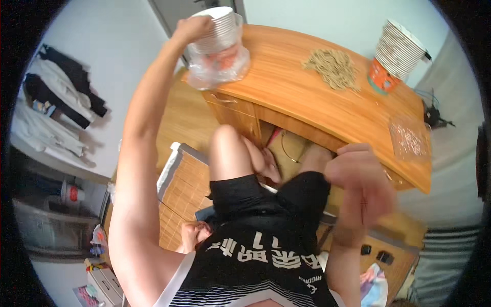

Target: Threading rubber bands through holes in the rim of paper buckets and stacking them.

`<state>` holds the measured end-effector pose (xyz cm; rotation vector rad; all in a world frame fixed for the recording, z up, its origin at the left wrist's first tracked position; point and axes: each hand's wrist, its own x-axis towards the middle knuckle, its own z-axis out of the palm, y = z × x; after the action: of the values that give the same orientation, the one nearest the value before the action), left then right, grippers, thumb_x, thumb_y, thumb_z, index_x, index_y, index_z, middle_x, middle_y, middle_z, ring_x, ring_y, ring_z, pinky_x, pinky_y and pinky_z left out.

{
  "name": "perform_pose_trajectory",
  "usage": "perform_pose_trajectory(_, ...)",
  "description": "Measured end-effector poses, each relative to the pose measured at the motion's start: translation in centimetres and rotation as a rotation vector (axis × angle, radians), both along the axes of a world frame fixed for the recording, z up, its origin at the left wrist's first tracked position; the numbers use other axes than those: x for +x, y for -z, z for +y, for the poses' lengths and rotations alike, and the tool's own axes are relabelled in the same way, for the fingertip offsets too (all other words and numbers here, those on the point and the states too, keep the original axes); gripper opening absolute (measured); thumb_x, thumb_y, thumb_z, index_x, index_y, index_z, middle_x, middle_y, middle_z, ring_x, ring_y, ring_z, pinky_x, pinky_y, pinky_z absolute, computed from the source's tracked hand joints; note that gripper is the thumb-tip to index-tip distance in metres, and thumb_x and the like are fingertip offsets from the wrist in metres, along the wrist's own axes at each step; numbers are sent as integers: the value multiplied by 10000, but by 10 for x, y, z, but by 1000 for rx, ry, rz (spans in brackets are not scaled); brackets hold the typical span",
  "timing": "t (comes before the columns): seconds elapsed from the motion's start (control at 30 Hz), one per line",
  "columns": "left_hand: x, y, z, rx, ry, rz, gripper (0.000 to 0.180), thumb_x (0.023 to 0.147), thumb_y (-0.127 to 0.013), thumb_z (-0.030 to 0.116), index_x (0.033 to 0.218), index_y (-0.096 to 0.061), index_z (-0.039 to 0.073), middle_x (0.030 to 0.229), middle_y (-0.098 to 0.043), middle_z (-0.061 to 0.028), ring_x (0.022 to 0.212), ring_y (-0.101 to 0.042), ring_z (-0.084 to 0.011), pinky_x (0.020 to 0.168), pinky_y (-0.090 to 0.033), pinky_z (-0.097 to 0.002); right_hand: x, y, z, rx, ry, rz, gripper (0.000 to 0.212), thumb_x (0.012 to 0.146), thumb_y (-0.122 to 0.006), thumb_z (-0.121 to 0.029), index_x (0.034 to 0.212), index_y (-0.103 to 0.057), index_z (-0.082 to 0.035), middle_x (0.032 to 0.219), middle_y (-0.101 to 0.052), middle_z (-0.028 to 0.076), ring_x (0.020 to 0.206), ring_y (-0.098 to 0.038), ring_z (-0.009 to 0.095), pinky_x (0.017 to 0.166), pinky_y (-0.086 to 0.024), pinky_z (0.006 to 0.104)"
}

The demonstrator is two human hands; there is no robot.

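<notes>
At the desk's far left end, my left hand point(194, 29) reaches up to a tall stack of white paper cups point(220, 29), its fingers closed on the stack's left side near the top. Clear plastic wrap point(217, 66) bunches around the lower part of that stack. My right hand point(363, 179) is raised in front of the desk's right part, smeared by motion. Its fingers look curled, but whether anything is in them cannot be made out.
On the wooden desk point(286, 56) lie a heap of tan strands or small pieces point(333, 67) and a clear plastic packet point(409, 138). Another paper cup stack point(399, 51) rises from an orange-and-teal bucket point(382, 77). A hand or foot point(192, 235) shows beside my hip. Clothes point(61, 87) hang at left.
</notes>
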<state>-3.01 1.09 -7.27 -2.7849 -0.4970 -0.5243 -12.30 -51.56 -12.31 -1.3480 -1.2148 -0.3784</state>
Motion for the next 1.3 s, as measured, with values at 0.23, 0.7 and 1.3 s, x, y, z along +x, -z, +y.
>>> perform_pose_trajectory(0.23, 51, -37, -24, -122, 252, 274, 310, 969, -495, 253, 1121, -684, 61, 1070, -706, -200, 996, -662, -393, 882, -513, -461, 21, 295, -55, -335, 162, 838, 381, 1019, -465, -4, 1398, -504, -2, 1056, -645, 66, 878, -575, 142, 865, -478, 277)
perform_pose_trajectory(0.7, 42, -67, -21, 17, 185, 137, 249, 875, -585, 118, 1088, -696, 54, 996, -712, -204, 934, -659, -424, 794, -521, -489, -5, 328, -35, -612, 312, 403, 360, 800, -500, 43, 1044, -731, -88, 901, -731, 48, 895, -645, 274, 819, -457, 380)
perform_pose_trajectory(1.3, 51, -166, -238, -619, 693, -316, 247, 944, -647, 139, 1156, -703, 26, 923, -735, -143, 823, -692, -135, 767, -550, -303, 89, 154, -86, -172, 399, 287, 342, 818, -684, -90, 1151, -648, -18, 1079, -664, 178, 1009, -637, 345, 903, -501, 423)
